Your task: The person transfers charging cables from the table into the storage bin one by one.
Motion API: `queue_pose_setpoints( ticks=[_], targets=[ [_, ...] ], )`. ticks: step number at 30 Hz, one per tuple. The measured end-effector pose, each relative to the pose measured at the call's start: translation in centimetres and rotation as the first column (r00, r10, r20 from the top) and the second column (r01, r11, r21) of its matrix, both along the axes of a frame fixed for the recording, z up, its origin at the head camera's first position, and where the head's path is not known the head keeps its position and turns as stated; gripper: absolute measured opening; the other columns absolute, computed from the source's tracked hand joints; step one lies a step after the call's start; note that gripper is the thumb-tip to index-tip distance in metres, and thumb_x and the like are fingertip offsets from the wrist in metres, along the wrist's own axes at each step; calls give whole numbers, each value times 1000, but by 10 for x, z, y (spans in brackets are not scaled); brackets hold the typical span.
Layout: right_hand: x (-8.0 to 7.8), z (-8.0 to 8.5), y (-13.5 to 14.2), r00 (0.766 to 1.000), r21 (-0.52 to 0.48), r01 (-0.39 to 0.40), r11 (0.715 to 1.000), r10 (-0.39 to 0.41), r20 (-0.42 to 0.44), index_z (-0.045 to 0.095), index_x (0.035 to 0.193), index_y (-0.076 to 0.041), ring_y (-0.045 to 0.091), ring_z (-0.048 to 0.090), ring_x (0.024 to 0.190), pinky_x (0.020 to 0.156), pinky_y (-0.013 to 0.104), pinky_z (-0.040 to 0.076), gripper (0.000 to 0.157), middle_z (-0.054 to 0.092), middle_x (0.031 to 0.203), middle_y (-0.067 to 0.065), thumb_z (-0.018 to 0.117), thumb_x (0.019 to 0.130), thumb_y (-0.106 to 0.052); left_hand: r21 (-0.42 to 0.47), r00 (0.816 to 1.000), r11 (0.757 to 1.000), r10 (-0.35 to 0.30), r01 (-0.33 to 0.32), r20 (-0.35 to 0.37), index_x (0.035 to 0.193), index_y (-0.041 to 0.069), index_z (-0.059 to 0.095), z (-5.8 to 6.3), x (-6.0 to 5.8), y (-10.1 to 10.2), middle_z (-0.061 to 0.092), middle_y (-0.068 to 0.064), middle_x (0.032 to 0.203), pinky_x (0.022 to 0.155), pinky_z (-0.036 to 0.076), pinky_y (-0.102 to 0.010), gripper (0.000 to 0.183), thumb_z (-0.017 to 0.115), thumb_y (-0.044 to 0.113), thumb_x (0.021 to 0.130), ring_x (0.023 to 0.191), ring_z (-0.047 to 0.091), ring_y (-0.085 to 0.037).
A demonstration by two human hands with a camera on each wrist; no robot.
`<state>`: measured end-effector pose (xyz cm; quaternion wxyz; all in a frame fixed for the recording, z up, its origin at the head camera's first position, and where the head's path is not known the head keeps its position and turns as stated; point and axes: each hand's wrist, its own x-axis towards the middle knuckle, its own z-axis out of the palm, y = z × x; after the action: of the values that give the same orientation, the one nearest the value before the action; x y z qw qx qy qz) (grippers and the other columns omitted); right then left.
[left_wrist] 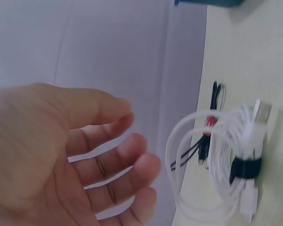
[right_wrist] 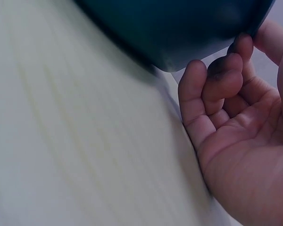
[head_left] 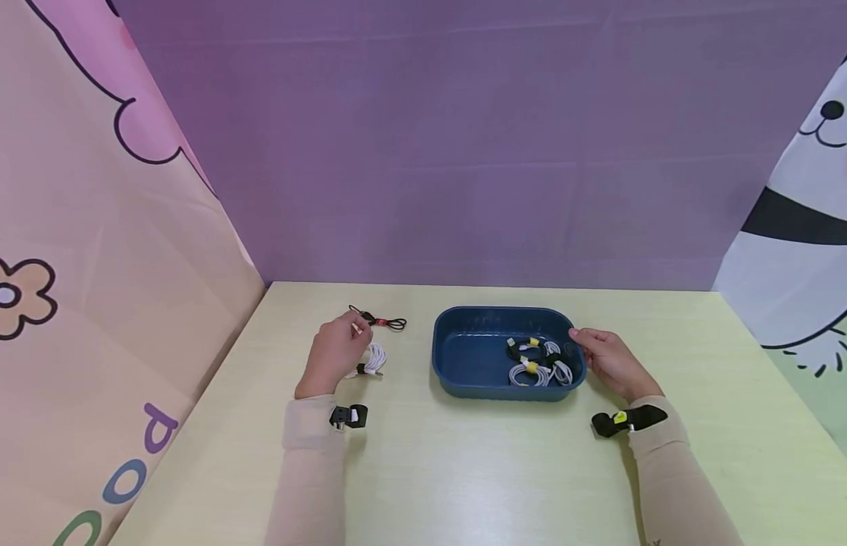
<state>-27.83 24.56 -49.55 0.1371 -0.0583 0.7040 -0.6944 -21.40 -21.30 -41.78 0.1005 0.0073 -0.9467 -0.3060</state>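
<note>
- We find the left hand (head_left: 337, 345) raised at the left of the table (head_left: 491, 470), its fingers loosely bent and holding nothing; the thumb tip stands close to the index fingertip.
- We record the black cable (head_left: 394, 324), bundled with a red tie, on the table just beside the left fingertips. The hand covers part of it in the head view, so we cannot tell whether they touch.
- We note the white cable (head_left: 377, 356) on the table, coiled and bound with a black strap, nearer the person than the black one and partly hidden by the same hand. The left wrist view shows a metal plug at one end.
- We observe the right hand (head_left: 610, 360) pinching the right rim of the blue tray (head_left: 467, 368), thumb at the top edge and fingers bent below it.
- We locate further bundles inside the tray, all in its right half: a black cable with a yellow tie (head_left: 513, 350), a grey cable with a yellow tie (head_left: 541, 375) and a pale cable with a dark strap (head_left: 563, 371).
</note>
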Motion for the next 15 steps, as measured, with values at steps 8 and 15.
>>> queue_pose_setpoints(
  ticks=[8,15],
  targets=[
    [3,5,-1,1000,-25,1,1000,0,9,68,83,-17,3,50,65,61,17,44,28,52,72,-11,57,106,-30,-24,998,1000,-10,12,60,122,0,69,-3,1,-11,65,-19,105,77,49,-44,30,64,15,96,86,62,-31],
    [2,3,-1,1000,-29,-4,1000,5,3,68,83,-18,3,50,66,62,16,45,29,52,72,-12,57,106,-30,-32,992,998,-42,46,117,126,-3,66,-13,-2,-15,64,-27,118,92,49,-54,36,64,15,95,105,63,-41]
  ],
)
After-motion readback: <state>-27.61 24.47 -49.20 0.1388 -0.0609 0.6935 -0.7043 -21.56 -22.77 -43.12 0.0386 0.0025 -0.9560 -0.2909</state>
